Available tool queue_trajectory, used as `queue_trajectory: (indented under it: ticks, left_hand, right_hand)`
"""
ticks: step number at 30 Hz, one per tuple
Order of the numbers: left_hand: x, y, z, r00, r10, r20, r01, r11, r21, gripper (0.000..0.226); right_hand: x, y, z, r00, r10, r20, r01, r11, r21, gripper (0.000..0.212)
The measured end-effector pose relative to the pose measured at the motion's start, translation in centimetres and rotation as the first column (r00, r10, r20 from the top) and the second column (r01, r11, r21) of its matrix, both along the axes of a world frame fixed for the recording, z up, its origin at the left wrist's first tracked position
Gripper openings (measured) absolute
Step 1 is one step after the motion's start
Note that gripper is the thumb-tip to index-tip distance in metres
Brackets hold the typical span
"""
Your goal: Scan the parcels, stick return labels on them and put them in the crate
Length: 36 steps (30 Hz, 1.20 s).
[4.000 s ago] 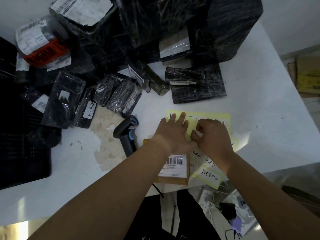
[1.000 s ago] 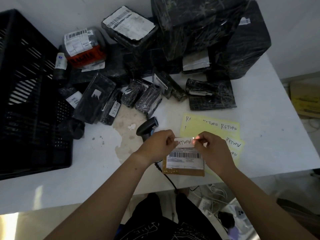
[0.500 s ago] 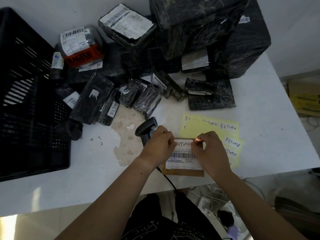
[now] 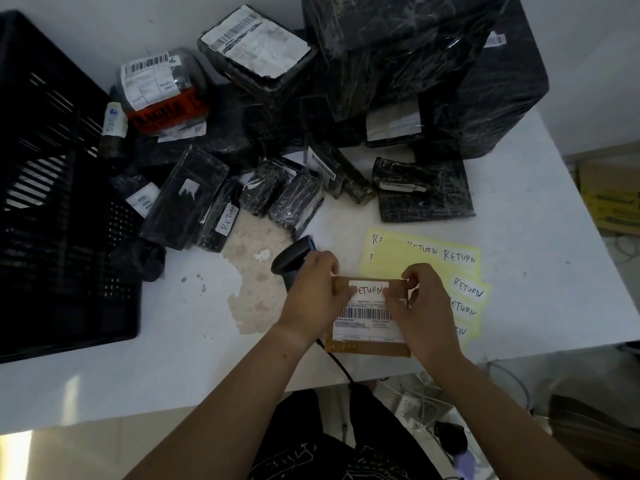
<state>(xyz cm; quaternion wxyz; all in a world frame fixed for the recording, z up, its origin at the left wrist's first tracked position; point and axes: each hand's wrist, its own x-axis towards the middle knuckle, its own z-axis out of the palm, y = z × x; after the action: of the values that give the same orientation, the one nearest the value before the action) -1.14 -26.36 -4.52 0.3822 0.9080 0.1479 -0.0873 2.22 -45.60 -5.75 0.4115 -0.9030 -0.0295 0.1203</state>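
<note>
Left hand (image 4: 311,292): its fingers are curled and its thumb is on top. It pinches the left end of the sticker (image 4: 369,289) onto the parcel (image 4: 367,348).
Right hand (image 4: 422,306): its fingers are curled and pinch the right end of the sticker.
Sticker: white, and it says RETURN. It lies along the top of the parcel, just above the barcode.
Parcel: brown and flat. It sits on the table (image 4: 536,237) near the front edge, between both hands.
Crate (image 4: 52,202): black, at the left of the table, well apart from the parcel.
Scanner (image 4: 291,261): it touches the back of the left hand.
Sheet (image 4: 391,261): yellow, with more RETURN stickers, just beside the right hand.
Pile (image 4: 301,199): black wrapped parcels at the back.
How it will feel: the parcel looks light and a bit stiff, like card. The sticker is thin and could crease.
Where to hold: rub the sticker flat first. Then take the parcel by its side edges, with fingers under and thumb on top.
</note>
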Motion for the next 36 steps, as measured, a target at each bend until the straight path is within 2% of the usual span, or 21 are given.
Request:
queue_trajectory:
  ticks: [2, 5, 7, 9, 15, 17, 20, 27, 30, 34, 36]
  left_hand:
    - [-0.2, -0.1, -0.1, 0.99, 0.127, -0.066, -0.133, 0.988, -0.081, 0.042]
    - [-0.5, -1.2, -0.4, 0.954, 0.225, -0.2, -0.267, 0.939, -0.217, 0.062]
    - [-0.7, -2.2, -1.0, 0.938, 0.251, -0.238, -0.308, 0.919, -0.245, 0.075]
    - [-1.0, -2.9, -1.8, 0.941, 0.254, -0.223, -0.303, 0.925, -0.227, 0.075]
    - [-1.5, -3.2, -1.9, 0.966, 0.188, -0.176, -0.215, 0.965, -0.153, 0.057]
    - [-1.8, -3.1, -1.8, 0.967, 0.186, -0.177, -0.22, 0.955, -0.197, 0.063]
    - [-1.9, -2.9, -2.5, 0.966, 0.193, -0.171, -0.233, 0.936, -0.263, 0.082]
    - [-1.1, -2.8, -2.1, 0.933, 0.224, -0.283, -0.296, 0.923, -0.246, 0.052]
    - [-1.0, -2.9, -1.5, 0.913, 0.261, -0.314, -0.349, 0.899, -0.265, 0.052]
    - [-1.0, -3.1, -1.8, 0.933, 0.248, -0.26, -0.313, 0.916, -0.25, 0.058]
    - [-1.2, -3.1, -2.0, 0.932, 0.263, -0.25, -0.323, 0.915, -0.243, 0.055]
  right_hand:
    - [-0.4, 0.1, -0.5, 0.998, -0.057, -0.037, 0.059, 0.997, 0.049, 0.035]
    - [-0.9, 0.3, -1.5, 0.982, -0.109, -0.156, 0.125, 0.987, 0.1, 0.064]
    - [-0.9, 0.7, -2.2, 0.983, -0.095, -0.159, 0.101, 0.994, 0.032, 0.073]
    - [-1.0, 1.2, -2.5, 0.989, -0.083, -0.121, 0.08, 0.996, -0.029, 0.066]
    - [-1.8, 1.8, -3.2, 0.98, -0.142, -0.136, 0.143, 0.99, -0.001, 0.055]
    - [-1.8, 1.7, -3.3, 0.98, -0.14, -0.144, 0.142, 0.99, 0.01, 0.055]
    - [-1.6, 1.5, -3.4, 0.98, -0.117, -0.159, 0.124, 0.992, 0.035, 0.062]
    - [-1.1, 1.6, -4.4, 0.983, -0.12, -0.139, 0.125, 0.992, 0.026, 0.049]
    - [-1.0, 1.6, -4.2, 0.983, -0.12, -0.136, 0.122, 0.992, 0.011, 0.046]
    - [-1.1, 1.8, -3.4, 0.986, -0.116, -0.119, 0.118, 0.993, 0.015, 0.048]
    - [-1.2, 1.8, -3.3, 0.981, -0.113, -0.158, 0.118, 0.993, 0.02, 0.049]
